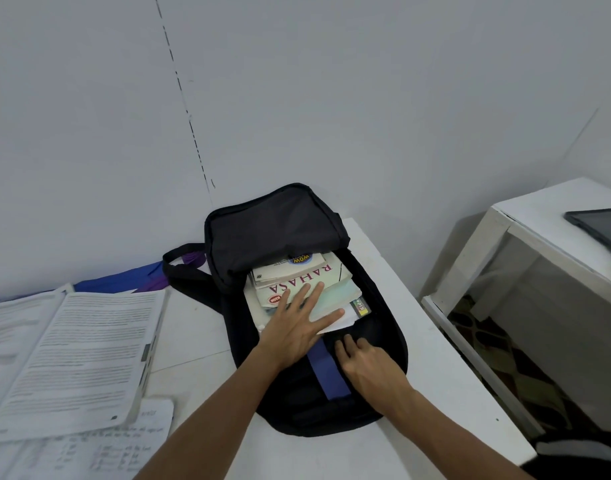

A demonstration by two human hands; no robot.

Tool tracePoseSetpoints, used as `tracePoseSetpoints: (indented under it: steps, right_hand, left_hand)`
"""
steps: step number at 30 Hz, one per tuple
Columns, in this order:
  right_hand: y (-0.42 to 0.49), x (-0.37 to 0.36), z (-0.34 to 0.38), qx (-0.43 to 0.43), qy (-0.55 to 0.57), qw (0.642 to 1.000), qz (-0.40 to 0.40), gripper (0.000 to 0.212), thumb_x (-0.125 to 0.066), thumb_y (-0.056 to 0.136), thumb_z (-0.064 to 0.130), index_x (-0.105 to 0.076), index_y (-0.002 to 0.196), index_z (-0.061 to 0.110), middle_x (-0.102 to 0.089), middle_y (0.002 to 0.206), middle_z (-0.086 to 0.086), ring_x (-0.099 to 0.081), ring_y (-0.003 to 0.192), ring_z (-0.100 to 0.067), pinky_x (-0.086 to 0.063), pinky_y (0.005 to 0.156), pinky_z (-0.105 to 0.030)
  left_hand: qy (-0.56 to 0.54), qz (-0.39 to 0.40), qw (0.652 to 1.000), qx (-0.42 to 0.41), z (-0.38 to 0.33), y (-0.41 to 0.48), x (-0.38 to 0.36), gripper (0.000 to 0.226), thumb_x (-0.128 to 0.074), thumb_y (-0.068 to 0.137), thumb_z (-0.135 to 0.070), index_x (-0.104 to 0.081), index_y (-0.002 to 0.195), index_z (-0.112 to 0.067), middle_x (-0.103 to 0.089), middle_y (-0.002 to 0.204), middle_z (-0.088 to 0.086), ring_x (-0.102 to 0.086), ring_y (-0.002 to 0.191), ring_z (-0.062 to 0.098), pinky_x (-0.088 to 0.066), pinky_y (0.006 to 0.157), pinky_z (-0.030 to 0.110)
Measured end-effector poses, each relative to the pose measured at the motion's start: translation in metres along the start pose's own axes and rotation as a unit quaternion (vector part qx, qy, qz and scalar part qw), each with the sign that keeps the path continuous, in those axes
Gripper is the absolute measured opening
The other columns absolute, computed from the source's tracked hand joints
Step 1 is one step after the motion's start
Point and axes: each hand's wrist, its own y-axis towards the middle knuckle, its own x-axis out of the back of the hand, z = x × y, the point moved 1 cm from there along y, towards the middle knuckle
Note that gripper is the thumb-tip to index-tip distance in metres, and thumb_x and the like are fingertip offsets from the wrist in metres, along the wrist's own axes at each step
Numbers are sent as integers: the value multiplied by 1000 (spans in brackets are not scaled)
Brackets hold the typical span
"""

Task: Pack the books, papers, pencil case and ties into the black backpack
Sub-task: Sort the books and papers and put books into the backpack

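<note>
Here we are over the bag (pixel 280 223), lying flat on the tabletop (pixel 446 393) with its mouth wide open, top end away from us. The books (pixel 299 280) are in, stacked in the main pocket, and our left hand (pixel 299 329) lies released and flat on them, fingers straight and spread, pressing the stack down. Our right hand (pixel 366 362) rests on the black lining at the near end, just beside a blue strip (pixel 326 372). Its fingers are bent, and we cannot tell whether they pinch the fabric or only lean on it. Whether that strip is a tie or part of the bag, we cannot tell either.

Now the relation that matters: the papers (pixel 79 351) lie out on the tabletop to the left of the bag, apart from it, long side running away from us much as the bag runs. The ties (pixel 131 280), blue and purple, sit beyond the papers against the wall (pixel 297 98), close to the bag's shoulder strap. Everything left to pack lies leftward, so our left hand is plainly the nearer one, while the right is well placed to keep the mouth open. By our reckoning the papers can slide in along the bag's length without turning. The pencil case we cannot make out.
</note>
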Motion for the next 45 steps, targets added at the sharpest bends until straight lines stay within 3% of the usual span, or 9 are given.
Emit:
tracePoseSetpoints:
  steps: [5, 8, 13, 22, 27, 32, 35, 41, 45]
  right_hand:
    - [-13, 8, 1, -76, 66, 995, 25, 58, -87, 36, 11, -76, 94, 10, -74, 92, -9, -61, 59, -23, -41, 34, -26]
    - [-13, 18, -1, -158, 158, 974, 23, 42, -70, 66, 5, -74, 105, 17, -75, 110, -2, -66, 78, -27, -53, 49, -33]
    - [4, 49, 39, -205, 169, 962, -57, 13, -68, 75, 5, -71, 86, 10, -66, 67, -3, -56, 64, -27, -30, 43, -25]
    - [64, 91, 181, -89, 314, 934, -146, 25, -75, 71, -9, -76, 92, 5, -67, 69, -6, -61, 64, -28, -49, 52, -31]
    - [106, 85, 257, -96, 404, 907, -72, 26, -61, 90, 1, -72, 113, 7, -75, 97, -6, -68, 88, -28, -58, 80, -42]
    - [132, 81, 320, -146, 462, 874, 29, 34, -54, 99, 10, -60, 132, 9, -68, 120, -10, -60, 103, -19, -42, 91, -23]
    - [137, 63, 339, -161, 438, 878, 108, 44, -53, 99, 18, -49, 143, 19, -57, 137, -9, -52, 126, -28, -39, 107, -31]
    - [135, 48, 354, -192, 372, 903, 95, 41, -58, 94, 15, -59, 135, 19, -59, 134, -9, -49, 127, -34, -44, 103, -39]
    - [133, 52, 354, -181, 338, 918, 102, 40, -57, 96, 23, -57, 136, 24, -53, 139, -1, -45, 129, -27, -38, 105, -32]
  left_hand:
    - [-70, 21, 997, -5, 15, -30, 12, 51, -39, 94, -46, -41, 144, -37, -31, 156, 12, -35, 141, 32, -31, 113, 52]
    - [-132, -23, 990, 53, 31, -71, 21, 44, -38, 97, -41, -52, 138, -32, -35, 155, 8, -32, 142, 26, -30, 115, 46]
    - [-199, -80, 965, 151, 57, -152, 32, 38, -41, 98, -35, -57, 132, -29, -46, 146, 3, -43, 133, 19, -39, 106, 35]
    - [-271, -152, 859, 406, 124, -319, 53, 27, -48, 95, -25, -70, 110, -23, -68, 109, -9, -62, 98, 6, -52, 82, 21]
    - [-369, -198, 669, 614, 162, -412, 74, 17, -56, 96, -13, -68, 107, -19, -67, 100, -4, -60, 88, 7, -50, 75, 20]
    - [-608, -294, 253, 693, 206, -456, 77, 18, -58, 96, -14, -61, 111, -5, -65, 104, 13, -62, 97, 26, -52, 89, 39]
    - [-692, -300, 134, 643, 218, -455, 81, 16, -56, 96, -14, -59, 109, -5, -62, 109, 14, -58, 106, 27, -46, 92, 37]
    - [-690, -325, 165, 625, 228, -441, 76, 25, -62, 93, -12, -60, 118, -11, -65, 101, 5, -59, 83, 16, -51, 76, 29]
    - [-591, -369, 394, 600, 213, -419, 80, 30, -57, 97, -15, -49, 126, -18, -62, 115, 4, -61, 104, 20, -52, 90, 31]
